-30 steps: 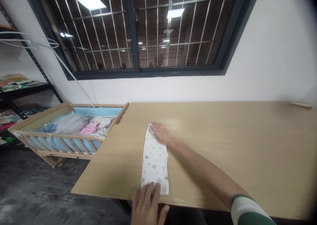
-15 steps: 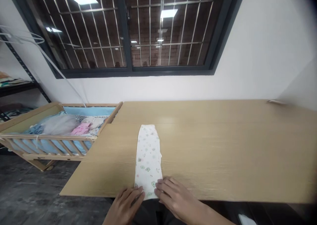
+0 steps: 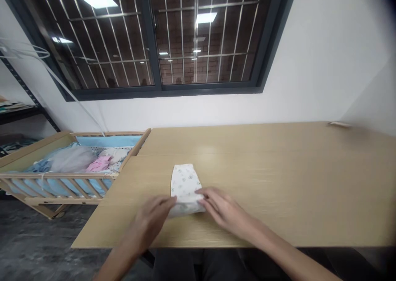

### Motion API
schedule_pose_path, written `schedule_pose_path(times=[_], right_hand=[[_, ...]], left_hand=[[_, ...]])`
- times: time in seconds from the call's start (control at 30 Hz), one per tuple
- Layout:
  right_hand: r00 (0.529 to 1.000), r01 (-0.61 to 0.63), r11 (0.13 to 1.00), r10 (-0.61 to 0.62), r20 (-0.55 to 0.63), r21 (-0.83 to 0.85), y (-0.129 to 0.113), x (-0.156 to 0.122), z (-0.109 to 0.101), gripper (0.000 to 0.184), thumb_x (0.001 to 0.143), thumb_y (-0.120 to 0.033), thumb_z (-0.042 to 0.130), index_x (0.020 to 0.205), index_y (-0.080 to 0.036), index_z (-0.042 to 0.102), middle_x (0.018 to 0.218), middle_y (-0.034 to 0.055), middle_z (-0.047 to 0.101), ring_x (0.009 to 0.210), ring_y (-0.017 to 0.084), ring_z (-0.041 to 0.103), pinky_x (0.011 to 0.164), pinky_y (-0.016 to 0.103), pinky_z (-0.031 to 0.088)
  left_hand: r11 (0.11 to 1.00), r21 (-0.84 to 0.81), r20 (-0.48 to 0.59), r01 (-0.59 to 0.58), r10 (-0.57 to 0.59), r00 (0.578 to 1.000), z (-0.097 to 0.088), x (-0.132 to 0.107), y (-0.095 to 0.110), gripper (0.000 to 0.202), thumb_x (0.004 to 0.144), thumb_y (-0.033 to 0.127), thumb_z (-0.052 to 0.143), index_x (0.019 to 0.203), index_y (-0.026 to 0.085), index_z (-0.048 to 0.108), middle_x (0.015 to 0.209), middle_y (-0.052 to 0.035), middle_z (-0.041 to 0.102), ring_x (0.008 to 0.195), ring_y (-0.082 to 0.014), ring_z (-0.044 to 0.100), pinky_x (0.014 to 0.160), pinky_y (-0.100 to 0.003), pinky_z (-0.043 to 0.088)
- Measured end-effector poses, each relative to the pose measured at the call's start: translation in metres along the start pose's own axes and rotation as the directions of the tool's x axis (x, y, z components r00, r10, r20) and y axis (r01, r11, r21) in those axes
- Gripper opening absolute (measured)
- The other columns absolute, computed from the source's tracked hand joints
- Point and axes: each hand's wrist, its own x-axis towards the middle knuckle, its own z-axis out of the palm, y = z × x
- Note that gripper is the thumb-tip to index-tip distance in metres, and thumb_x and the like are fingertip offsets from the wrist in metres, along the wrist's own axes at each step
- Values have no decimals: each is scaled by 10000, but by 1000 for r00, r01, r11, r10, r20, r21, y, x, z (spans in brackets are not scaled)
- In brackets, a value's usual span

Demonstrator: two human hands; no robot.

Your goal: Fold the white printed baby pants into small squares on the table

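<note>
A small white baby garment [image 3: 183, 182] with a pale green print lies on the light wooden table [image 3: 278, 182], its near end doubled over. My left hand [image 3: 151, 219] pinches the left corner of that turned-up end. On the other side, my right hand [image 3: 222, 211] grips the right corner of the same fold. Both hands sit just above the table's near half, fingers closed on the cloth.
A wooden crib [image 3: 71, 165] with blue lining and a heap of baby clothes [image 3: 93, 159] stands against the table's left side. A barred window [image 3: 154, 37] fills the wall behind. A small flat object [image 3: 338, 124] lies at the table's far right. Dark shelving [image 3: 18, 107] at left.
Both hands took hold of the garment's near end and carried it away from me, folding the long strip to about half its length. The camera view shifted slightly.
</note>
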Motion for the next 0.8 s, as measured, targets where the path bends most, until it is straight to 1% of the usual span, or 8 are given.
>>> schedule_pose_path(times=[0.1,0.2,0.3,0.4,0.53,0.63,0.73,0.8], right_hand=[[996,-55,998,57,-68,27,32,44,6,279,1057,-373,409,1210,-224,588,1081,85,696,960,221,657,857,363,523],[987,-64,998,64,-146,11,71,89,21,235,1040,-293,403,1082,-192,611,1098,98,656,1029,214,618,894,339,497],[971,-159,986,146,-188,-55,108,123,41,227,997,-192,408,1034,-170,630,1090,105,643,1071,210,593,942,324,478],[954,-279,951,258,-153,-133,135,141,59,262,969,-140,399,1037,-154,651,1085,107,654,1072,205,596,968,309,469],[936,-343,925,320,-149,-163,149,142,69,330,976,-164,392,1203,-139,630,1169,137,638,1129,231,593,984,335,471],[962,-249,943,215,-167,-223,137,129,65,483,1020,-280,386,1482,-142,424,1419,181,515,1339,272,465,1113,402,382],[999,12,969,-5,32,-245,108,111,60,557,1052,-410,360,1570,-211,314,1609,137,339,1475,278,311,1206,434,263],[965,158,976,-121,231,-151,86,101,61,548,1059,-476,342,1575,-294,317,1665,54,255,1517,254,244,1226,419,231]], left_hand=[[985,100,94,140,-150,984,12,52,-30,311,1020,169,428,1230,223,651,1138,-59,713,1051,-181,659,951,-305,517],[923,269,218,274,-336,916,33,98,-53,309,1007,154,426,1155,192,695,1091,-83,723,1025,-196,649,935,-298,477],[871,370,249,322,-427,869,59,125,-70,314,994,122,409,1057,142,715,1034,-128,718,991,-220,643,895,-311,453],[842,416,253,342,-469,846,80,135,-81,313,987,102,398,988,103,712,1008,-161,707,956,-230,640,858,-317,444],[799,471,212,373,-514,831,90,129,-71,301,976,83,398,1089,70,676,1072,-193,683,1050,-263,615,890,-341,445],[779,492,165,388,-521,837,94,106,-39,334,991,170,433,1259,63,602,1247,-229,621,1153,-311,575,936,-399,456],[796,482,110,367,-471,876,106,65,1,419,1008,324,436,1307,80,600,1331,-231,592,1178,-352,568,956,-469,477],[811,478,77,338,-422,903,118,37,20,465,999,397,447,1277,78,638,1274,-234,630,1161,-373,583,940,-496,495]])
